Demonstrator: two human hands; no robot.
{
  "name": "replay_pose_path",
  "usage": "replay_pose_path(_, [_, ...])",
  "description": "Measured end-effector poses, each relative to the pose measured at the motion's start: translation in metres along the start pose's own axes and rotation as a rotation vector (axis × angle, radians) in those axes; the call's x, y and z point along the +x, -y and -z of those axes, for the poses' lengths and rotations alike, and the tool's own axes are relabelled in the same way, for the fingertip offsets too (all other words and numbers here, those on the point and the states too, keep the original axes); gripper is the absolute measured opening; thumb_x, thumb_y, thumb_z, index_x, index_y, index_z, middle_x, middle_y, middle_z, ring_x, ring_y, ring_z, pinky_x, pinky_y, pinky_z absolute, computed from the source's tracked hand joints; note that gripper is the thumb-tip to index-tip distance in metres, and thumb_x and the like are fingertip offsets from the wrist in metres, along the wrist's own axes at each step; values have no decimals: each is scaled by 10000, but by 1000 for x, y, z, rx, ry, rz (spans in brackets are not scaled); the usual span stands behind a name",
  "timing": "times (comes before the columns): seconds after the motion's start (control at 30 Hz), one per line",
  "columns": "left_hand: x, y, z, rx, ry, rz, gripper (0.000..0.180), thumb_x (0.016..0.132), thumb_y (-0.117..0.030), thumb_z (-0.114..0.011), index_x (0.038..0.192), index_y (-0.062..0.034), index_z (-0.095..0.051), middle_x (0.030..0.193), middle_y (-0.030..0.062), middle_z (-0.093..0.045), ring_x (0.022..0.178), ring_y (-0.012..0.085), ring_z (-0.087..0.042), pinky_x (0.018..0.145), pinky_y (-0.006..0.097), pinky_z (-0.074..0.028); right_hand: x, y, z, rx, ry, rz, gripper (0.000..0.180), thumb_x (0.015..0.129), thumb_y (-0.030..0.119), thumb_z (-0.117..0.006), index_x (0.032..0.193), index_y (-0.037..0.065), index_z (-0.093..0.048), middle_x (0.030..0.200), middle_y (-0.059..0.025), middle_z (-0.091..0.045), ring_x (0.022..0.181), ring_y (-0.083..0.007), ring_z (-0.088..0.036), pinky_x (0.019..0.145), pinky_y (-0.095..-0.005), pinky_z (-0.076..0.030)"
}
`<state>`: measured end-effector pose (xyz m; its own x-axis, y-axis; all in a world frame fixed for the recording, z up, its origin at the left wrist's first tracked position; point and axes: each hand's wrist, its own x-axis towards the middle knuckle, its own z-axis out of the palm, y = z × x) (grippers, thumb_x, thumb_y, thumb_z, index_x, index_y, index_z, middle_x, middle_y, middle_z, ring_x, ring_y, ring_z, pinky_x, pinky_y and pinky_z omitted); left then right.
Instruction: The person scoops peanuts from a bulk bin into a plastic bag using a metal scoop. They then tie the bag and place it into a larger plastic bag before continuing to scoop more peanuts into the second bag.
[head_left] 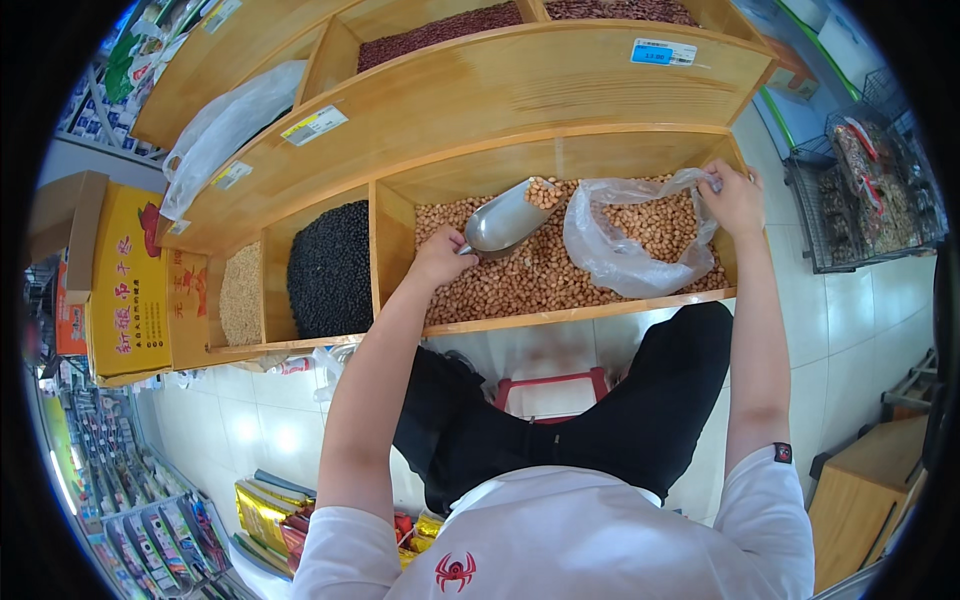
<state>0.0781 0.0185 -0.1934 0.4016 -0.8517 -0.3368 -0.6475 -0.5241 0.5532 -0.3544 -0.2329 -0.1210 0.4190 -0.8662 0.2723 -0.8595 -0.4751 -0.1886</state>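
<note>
My left hand [440, 258] grips the handle of a metal scoop [497, 222], which tilts over a wooden compartment of shelled peanuts [480, 293]. Some peanuts lie at the scoop's mouth, on the side toward the bag. A clear plastic bag [592, 250] sits on the peanuts at the right, its mouth spread wide and peanuts inside it. My right hand [737, 200] pinches the bag's rim at its far right side, beside the compartment's end wall.
Left of the peanuts are compartments of black beans [330, 268] and pale grain [242, 295]. A higher wooden tier [520, 85] holds dark red beans. A yellow carton [130, 280] stands at the left, wire baskets [835, 215] at the right. A red stool [550, 382] shows between my legs.
</note>
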Motion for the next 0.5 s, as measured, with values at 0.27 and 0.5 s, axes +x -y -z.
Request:
replay_pose_path(0.27, [-8, -8, 13, -74, -42, 21, 501, 681, -240, -921, 1003, -37, -595, 927, 84, -673, 855, 185, -640, 784, 325, -535, 0, 4, 3, 6, 16, -6, 149, 880, 266, -654, 980, 156, -661, 884, -45, -753, 874, -257, -705, 1086, -468, -368])
replay_pose_path(0.5, [-20, -33, 19, -150, -190, -93, 363, 726, -129, -847, 977, -36, -602, 919, 76, -679, 874, 175, -652, 823, 319, -541, 0, 1, 0, -5, -18, 14, 149, 876, 262, -662, 980, 155, -664, 873, -40, -752, 866, -256, -705, 1078, -470, -376])
